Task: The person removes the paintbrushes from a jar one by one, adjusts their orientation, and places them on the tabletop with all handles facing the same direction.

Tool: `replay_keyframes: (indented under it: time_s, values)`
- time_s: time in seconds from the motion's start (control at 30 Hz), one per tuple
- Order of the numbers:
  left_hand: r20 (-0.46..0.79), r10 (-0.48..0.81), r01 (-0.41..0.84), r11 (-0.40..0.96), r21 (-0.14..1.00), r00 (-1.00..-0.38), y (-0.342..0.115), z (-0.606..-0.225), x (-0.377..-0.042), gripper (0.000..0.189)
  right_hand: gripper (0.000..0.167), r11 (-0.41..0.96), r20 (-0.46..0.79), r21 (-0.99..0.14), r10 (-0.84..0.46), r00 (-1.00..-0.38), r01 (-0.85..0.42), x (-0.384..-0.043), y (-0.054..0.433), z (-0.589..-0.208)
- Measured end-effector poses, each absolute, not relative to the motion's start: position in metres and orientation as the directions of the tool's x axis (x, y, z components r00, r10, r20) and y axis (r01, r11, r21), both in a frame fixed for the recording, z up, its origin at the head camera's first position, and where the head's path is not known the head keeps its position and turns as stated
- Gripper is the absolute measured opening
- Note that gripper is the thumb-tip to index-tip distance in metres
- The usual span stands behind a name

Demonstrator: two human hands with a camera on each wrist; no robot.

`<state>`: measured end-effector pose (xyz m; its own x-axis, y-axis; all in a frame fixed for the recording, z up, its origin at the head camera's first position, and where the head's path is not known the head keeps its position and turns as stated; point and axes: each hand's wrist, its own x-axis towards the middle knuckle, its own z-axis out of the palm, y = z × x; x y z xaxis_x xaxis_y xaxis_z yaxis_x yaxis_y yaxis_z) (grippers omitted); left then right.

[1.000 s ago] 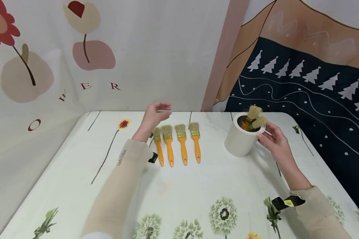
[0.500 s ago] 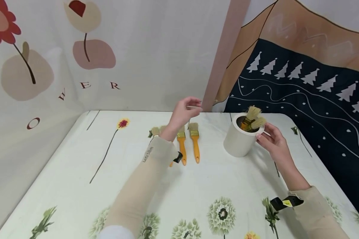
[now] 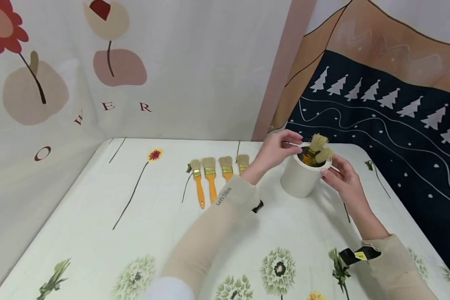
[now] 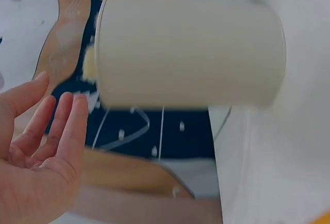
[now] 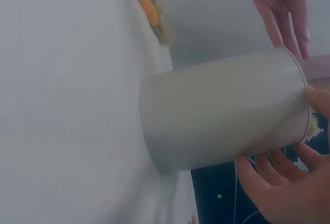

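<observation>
A white pot (image 3: pixel 298 181) stands upright at the table's back right. Two paintbrushes (image 3: pixel 318 142) lean in it, bristles up, their orange handles mostly hidden inside. My right hand (image 3: pixel 345 179) holds the pot's right side, thumb near the rim and fingers around the wall, as the right wrist view shows at the pot wall (image 5: pixel 221 113). At the rim's left is my left hand (image 3: pixel 275 150), with loosely bent fingers and nothing in them. In the left wrist view, this hand's fingers (image 4: pixel 72 131) are apart from one another, facing the pot's mouth.
Several flat paintbrushes (image 3: pixel 210 171) with orange handles lie in a row left of the pot, partly covered by my left forearm. The table has a white flower-printed cloth (image 3: pixel 97 250). Printed curtains (image 3: pixel 202 83) hang behind its back edge.
My left hand has travelled right, from over the row of paintbrushes to the left side of the pot's rim. My right hand and the pot have stayed in place.
</observation>
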<state>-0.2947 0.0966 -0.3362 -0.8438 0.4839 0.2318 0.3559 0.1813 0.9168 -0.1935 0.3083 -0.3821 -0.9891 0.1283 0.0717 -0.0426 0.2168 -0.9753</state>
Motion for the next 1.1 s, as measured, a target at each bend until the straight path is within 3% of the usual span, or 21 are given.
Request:
replay_keyframes:
  time_s: [0.27,0.63,1.1]
  values:
    - [0.163,0.542,0.363,0.286,0.887,-0.824,0.138,-0.334,-0.282,0.031,0.074,0.199,0.078,-0.979,0.117,-0.99,-0.053,-0.192,0.31,-0.385]
    - [0.064,0.549,0.427,0.565,0.706,-0.833,0.167,-0.332,-0.276,0.023,0.069,0.204,0.109,-0.975,0.102,-0.989,-0.087,-0.191,0.309,-0.386]
    - [0.161,0.488,0.438,0.531,0.725,-0.858,0.164,-0.34,-0.274,0.016,0.071,0.211,0.1,-0.975,0.105,-0.989,-0.076,-0.191,0.309,-0.386]
